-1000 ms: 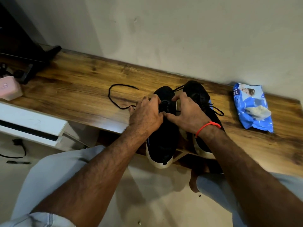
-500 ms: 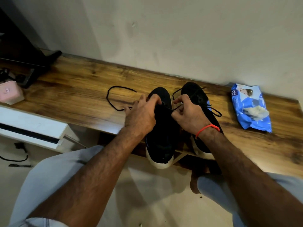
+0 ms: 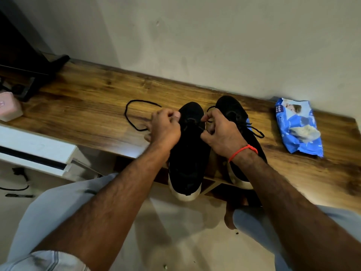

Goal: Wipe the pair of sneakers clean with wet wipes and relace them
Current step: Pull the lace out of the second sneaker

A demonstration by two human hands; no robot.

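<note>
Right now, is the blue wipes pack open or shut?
Open: the blue wipes pack lies flat on the wooden table with a white wipe sticking out of its top.

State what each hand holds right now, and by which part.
Both hands pinch the black lace of the left sneaker: the left hand its left run, the right hand its right run. The exact spots are hidden by the fingers.

Dim, warm indoor light; soft shadows on the floor (image 3: pixel 175 222), slight blur throughout, wide-angle bending at edges.
</note>
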